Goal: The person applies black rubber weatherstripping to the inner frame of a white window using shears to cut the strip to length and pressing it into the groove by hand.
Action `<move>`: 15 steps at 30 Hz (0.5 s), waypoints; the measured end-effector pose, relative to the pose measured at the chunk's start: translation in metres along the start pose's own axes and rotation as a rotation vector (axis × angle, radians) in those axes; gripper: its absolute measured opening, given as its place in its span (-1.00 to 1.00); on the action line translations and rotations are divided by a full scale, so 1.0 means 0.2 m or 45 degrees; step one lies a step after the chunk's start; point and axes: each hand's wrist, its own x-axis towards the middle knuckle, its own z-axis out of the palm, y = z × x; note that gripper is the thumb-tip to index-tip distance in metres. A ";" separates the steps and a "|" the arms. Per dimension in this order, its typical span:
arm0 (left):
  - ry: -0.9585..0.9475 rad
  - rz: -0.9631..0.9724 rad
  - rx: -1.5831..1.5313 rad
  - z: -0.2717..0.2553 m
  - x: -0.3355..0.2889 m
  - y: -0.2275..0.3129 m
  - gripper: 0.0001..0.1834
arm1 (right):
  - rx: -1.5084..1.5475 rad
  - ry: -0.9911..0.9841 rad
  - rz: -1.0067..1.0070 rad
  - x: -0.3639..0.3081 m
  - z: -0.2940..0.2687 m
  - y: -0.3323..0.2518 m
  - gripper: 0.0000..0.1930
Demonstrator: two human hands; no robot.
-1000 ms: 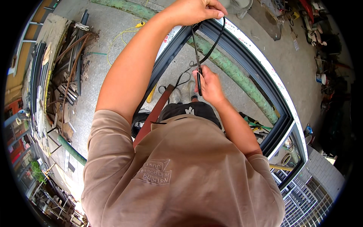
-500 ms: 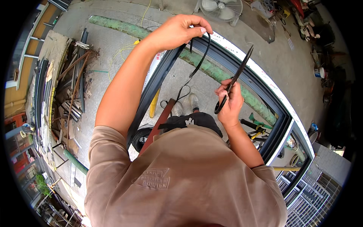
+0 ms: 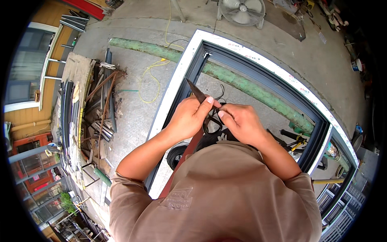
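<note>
My hands have come together over the near-left part of a dark window frame (image 3: pixel 258 74). My left hand (image 3: pixel 188 117) is closed round a pair of dark scissors (image 3: pixel 195 89), its thumb pressed over the metal. The blades point up and to the left. Close beside it, my right hand (image 3: pixel 244 123) is closed, thumb and forefinger pinched at a thin black strip (image 3: pixel 221 93) whose end sticks up between the hands. Black loops hang below the fingers; which belong to the scissors and which to the strip is hard to tell.
The window frame, edged in white film, lies across a green pipe (image 3: pixel 258 99). Black coiled material (image 3: pixel 176 156) and a reddish-brown bar (image 3: pixel 182 167) are near my body. Scrap wood and metal profiles (image 3: pixel 100 101) are piled at left, and a floor fan (image 3: pixel 242 10) stands at the far side.
My left hand has come back from the frame's far corner toward my body. My right hand has moved in beside it, and the scissors have swung from pointing up-right to up-left.
</note>
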 end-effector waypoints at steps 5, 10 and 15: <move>-0.052 0.087 0.024 0.01 -0.17 -0.04 -0.49 | 0.125 0.292 0.398 0.24 -0.03 -0.03 -0.69; -0.025 0.124 0.095 0.01 -0.18 -0.07 -0.52 | -0.077 0.338 0.235 0.56 0.22 0.09 -0.70; 0.056 0.188 0.002 -0.01 -0.19 -0.11 -0.53 | -0.312 0.482 0.254 0.72 0.27 0.07 -0.70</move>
